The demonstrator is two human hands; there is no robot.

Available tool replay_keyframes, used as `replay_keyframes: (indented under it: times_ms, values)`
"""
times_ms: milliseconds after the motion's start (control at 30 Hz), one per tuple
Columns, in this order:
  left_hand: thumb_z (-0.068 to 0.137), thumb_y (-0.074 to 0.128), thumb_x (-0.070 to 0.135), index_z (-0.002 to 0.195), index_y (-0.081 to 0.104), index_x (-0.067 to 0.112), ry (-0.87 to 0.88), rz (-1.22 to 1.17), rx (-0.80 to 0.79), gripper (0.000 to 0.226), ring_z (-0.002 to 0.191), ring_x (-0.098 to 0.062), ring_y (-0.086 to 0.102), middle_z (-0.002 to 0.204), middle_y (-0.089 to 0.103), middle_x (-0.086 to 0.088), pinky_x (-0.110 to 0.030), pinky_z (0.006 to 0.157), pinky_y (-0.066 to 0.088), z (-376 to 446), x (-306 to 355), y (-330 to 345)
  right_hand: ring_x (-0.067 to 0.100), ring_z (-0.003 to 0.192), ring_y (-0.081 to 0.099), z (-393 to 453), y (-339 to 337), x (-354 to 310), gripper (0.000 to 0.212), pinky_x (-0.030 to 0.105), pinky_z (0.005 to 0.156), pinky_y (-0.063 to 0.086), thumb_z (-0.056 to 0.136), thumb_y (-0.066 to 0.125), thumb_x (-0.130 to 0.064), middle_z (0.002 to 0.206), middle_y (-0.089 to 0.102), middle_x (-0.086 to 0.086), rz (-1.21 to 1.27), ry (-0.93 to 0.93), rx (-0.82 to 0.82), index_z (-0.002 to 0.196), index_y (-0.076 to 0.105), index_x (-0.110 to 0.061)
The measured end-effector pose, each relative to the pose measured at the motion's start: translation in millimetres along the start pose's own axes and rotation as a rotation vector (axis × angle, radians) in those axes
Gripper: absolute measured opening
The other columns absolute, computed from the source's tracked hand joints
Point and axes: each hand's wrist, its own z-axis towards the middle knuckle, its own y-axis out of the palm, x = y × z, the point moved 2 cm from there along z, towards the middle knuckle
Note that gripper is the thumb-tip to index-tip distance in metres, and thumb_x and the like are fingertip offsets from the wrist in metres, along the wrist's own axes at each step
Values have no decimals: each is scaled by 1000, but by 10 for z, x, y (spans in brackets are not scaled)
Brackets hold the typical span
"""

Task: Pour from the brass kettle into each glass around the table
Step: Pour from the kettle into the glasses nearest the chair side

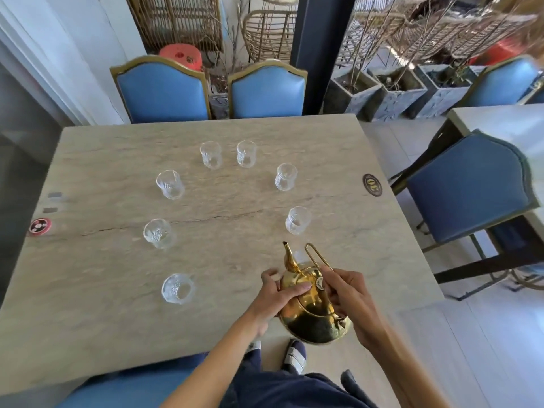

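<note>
Brass kettle [312, 313]: polished gold finish, rounded body, thin curved spout [289, 257] pointing away from the person toward the glasses, wire loop handle [318, 257] raised. Held above the near right part of the worktop [97, 304], body tilted

Left hand [275, 294]: fingers curled round the kettle's left side, thumb laid across its upper body

Right hand [350, 293]: fingers closed round the lower part of the wire handle, at the kettle's right side

Clear patterned glasses, seven plainly seen, upright in a ring on the worktop:
- near left glass [178, 288]
- left glass [158, 233]
- far left glass [170, 184]
- two far glasses side by side, [210, 154] and [246, 153]
- far right glass [285, 176]
- right glass [298, 220], nearest the spout, apart from it
Contents of the glasses cannot be told. A pale glassy shape just behind the spout is too blurred to identify

Worktop: pale stone-look surface with a dark crack line running across its middle; round dark numbered disc [372, 185] near the right edge; round red and black disc [40, 225] near the left edge

Surroundings: two blue upholstered chairs [162, 92] at the far side, a further blue chair [471, 187] at right, grey square planters [394, 92] beyond
</note>
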Motion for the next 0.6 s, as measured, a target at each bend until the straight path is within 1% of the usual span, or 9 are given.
replay_keyframes:
  times_ms: [100,200,300,367,433,467,533,600]
  values:
    - [69,104,52,151,38,22,-44,-22,-4,109,127,-23,69,141,67,-8,-33,98,61,68,-204,296,9,49,38,-66,-243,173,46,22,49,32,106,54,-35,55,44,-2,-16,-1,-4,65,58,-15]
    - [69,103,51,147,43,23,-60,-66,8,102,127,-23,71,140,69,-9,-32,96,61,113,-397,529,11,49,41,-91,-440,330,46,23,51,35,105,54,-36,56,46,0,-46,10,3,67,60,-12]
    - [69,98,51,137,48,27,-79,-84,-16,87,126,-23,71,137,71,-9,-33,95,61,118,-463,729,12,50,41,-79,-582,434,46,26,52,35,106,54,-36,56,47,1,-80,33,22,65,60,-14]
    - [75,100,48,132,51,28,-91,-84,-37,78,124,-22,71,133,73,-8,-33,93,61,152,-490,815,12,49,39,-65,-644,475,46,23,50,35,106,54,-33,55,46,-1,-95,42,21,65,59,-14]
    - [82,94,45,133,53,26,-104,-83,-49,69,121,-21,71,129,74,-6,-32,90,60,183,-525,864,12,49,38,-51,-681,495,45,20,48,35,106,54,-31,54,46,-1,-101,52,11,65,59,-14]
    - [80,93,48,138,52,25,-105,-86,-52,75,122,-21,71,131,74,-6,-32,89,60,223,-567,868,12,49,38,-45,-695,504,45,19,48,35,106,54,-32,54,46,-1,-108,55,6,66,59,-13]
    - [70,99,60,150,48,22,-114,-89,-44,101,126,-24,72,137,74,-9,-31,86,63,299,-643,870,12,50,38,-32,-710,511,46,20,49,34,106,54,-33,56,45,1,-133,62,0,65,59,-14]
    - [60,102,70,153,50,22,-110,-91,-22,116,126,-25,74,138,75,-10,-29,82,65,369,-712,874,17,52,37,-10,-706,509,47,25,51,33,106,54,-36,58,43,4,-148,71,-9,64,58,-15]
